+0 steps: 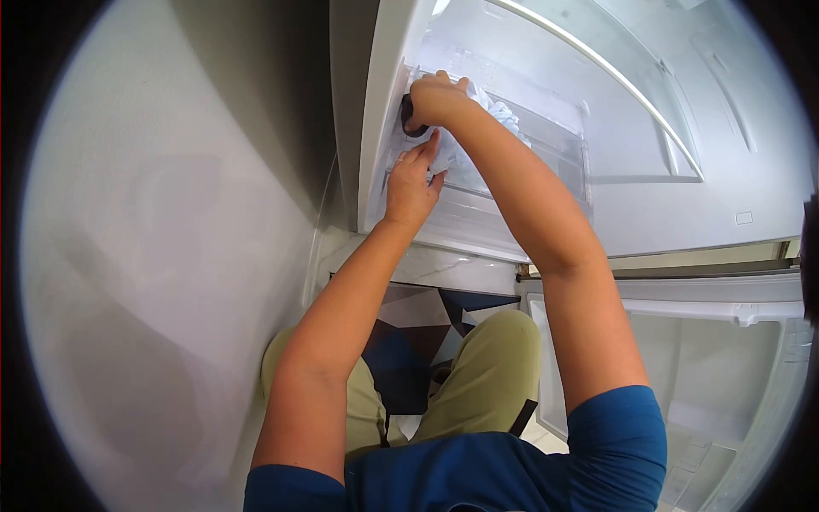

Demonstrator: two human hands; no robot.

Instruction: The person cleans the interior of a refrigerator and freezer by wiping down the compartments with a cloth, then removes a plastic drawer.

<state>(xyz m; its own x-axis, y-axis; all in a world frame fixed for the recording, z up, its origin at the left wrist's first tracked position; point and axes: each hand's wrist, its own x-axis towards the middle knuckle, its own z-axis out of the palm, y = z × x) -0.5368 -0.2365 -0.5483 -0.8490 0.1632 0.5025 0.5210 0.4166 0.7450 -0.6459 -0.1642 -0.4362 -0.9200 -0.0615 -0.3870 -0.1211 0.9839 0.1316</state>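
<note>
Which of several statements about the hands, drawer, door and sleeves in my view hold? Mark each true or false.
1. The left hand and right hand are both at the clear drawer. True.
2. The left hand is higher in the picture than the right. False: the right hand is higher.
3. A dark object is at the right hand. True.
4. The lower-right door is shut. False: that door stands open.
5. The sleeves reach the wrists. False: the blue sleeves end above the elbows.
</note>
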